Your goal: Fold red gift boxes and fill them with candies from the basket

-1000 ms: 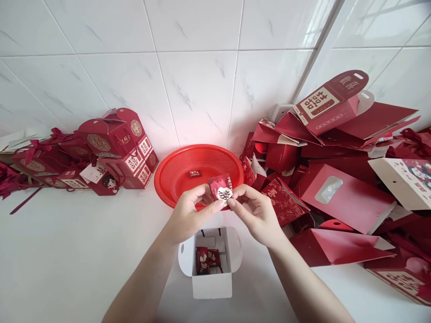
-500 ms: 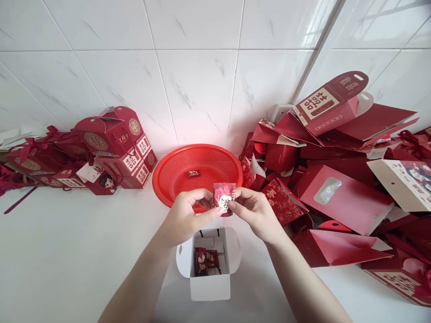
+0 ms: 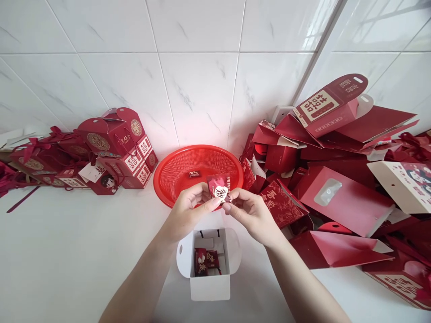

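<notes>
Between my two hands is a red wrapped candy (image 3: 218,186) with a pale printed emblem, held above the near rim of a red perforated basin (image 3: 168,190). My left hand (image 3: 189,208) pinches its left side between thumb and fingers. At the lower right corner, my right hand (image 3: 251,213) grips it the same way. Below them stands an open white box (image 3: 210,288) with its flaps folded out, and several red wrapped candies (image 3: 206,261) lie inside. One small dark red packet (image 3: 194,174) rests in the basin.
Red gift boxes (image 3: 131,168) are stacked at the left against the tiled wall. A loose heap of red cartons (image 3: 343,197) fills the right side. A white socket-like block (image 3: 282,112) is on the wall behind the heap. Everything stands on a white tabletop (image 3: 84,251).
The candy has been tilted and raised slightly in my fingers. Both hands have shifted their grip a little. The box, basin and piles stay as they were.
</notes>
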Demonstrator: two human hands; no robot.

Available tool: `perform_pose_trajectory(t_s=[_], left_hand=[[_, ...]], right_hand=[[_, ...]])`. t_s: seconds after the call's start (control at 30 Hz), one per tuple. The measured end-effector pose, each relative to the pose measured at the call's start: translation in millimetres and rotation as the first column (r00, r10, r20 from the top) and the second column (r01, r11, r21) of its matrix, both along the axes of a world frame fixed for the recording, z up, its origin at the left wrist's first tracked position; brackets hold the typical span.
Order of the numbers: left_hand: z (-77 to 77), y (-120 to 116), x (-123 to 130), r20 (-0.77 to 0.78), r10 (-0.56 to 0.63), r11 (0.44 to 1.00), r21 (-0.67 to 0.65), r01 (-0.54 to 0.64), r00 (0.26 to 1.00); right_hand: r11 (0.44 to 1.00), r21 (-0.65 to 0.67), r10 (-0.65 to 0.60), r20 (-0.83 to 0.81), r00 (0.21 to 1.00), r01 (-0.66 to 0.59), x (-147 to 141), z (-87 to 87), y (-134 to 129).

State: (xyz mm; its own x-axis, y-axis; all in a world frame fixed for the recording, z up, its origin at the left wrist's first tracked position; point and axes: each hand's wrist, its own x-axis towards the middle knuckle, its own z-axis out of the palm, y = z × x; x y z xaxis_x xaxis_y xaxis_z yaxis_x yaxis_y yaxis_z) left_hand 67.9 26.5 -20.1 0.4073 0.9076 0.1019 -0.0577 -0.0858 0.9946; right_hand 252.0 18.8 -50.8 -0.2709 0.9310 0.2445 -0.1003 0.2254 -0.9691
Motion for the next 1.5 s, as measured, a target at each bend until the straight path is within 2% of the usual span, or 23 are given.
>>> perform_pose_trajectory(t_s=[0.1, 0.3, 0.47, 0.67, 0.87, 0.97, 1.07, 1.17, 1.3, 1.43, 1.5], left_hand=[[3.1, 1.5, -4.0, -0.047, -0.007, 1.000, 0.003, 0.007, 0.999], [8.3, 7.8, -17.6, -0.106, 0.069, 0.996, 0.062, -0.062, 0.992], [8.2, 7.5, -24.1, -0.147, 0.035, 0.999, 0.035, -0.030, 0.988], [6.6, 5.8, -21.3, -0.056, -0.044, 0.999, -0.023, 0.043, 0.997], [4.1, 1.7, -16.9, -0.022, -0.112, 0.992, -0.064, 0.110, 0.993], [4.1, 0.8, -15.7, -0.149, -0.149, 0.988, -0.062, 0.141, 0.978], [4.2, 5.9, -19.6, -0.326, -0.046, 0.998, 0.025, 0.057, 0.944], [4.2, 14.8, -29.7, -0.455, 0.173, 0.979, 0.173, -0.103, 0.874], [3.4, 24.6, -46.8, -0.613, 0.385, 0.914, 0.357, -0.193, 0.690], [-5.3, 33.9, -63.8, -0.781, 0.447, 0.889, 0.440, -0.122, 0.435], [-12.3, 38.8, -71.8, -0.870, 0.384, 0.922, 0.382, -0.071, 0.309]], right_hand=[[1.000, -0.002, -0.012, 0.018, 1.000, 0.012, 4.1, 0.5, 1.0], [0.999, -0.002, -0.046, 0.016, 0.999, 0.046, 10.0, 0.8, 3.9], [0.998, -0.041, -0.059, -0.047, 0.997, 0.057, 6.7, -2.6, 4.2], [0.994, -0.106, -0.018, -0.080, 0.997, 0.010, 4.7, -1.3, 3.3], [0.994, -0.103, 0.038, -0.090, 0.995, -0.047, 6.0, 0.4, 3.6], [0.993, -0.104, 0.055, -0.089, 0.994, -0.064, 5.9, 0.1, 5.1], [0.995, -0.095, -0.015, -0.060, 0.998, 0.010, 7.3, -2.2, 8.5], [0.992, -0.077, -0.100, -0.008, 0.995, 0.099, 10.1, -6.5, 12.9], [0.986, -0.025, -0.162, 0.087, 0.983, 0.165, 13.0, -12.0, 17.0], [0.988, 0.003, -0.151, 0.135, 0.979, 0.152, 15.3, -12.4, 16.9], [0.993, 0.006, -0.117, 0.124, 0.985, 0.117, 15.9, -10.7, 15.1]])
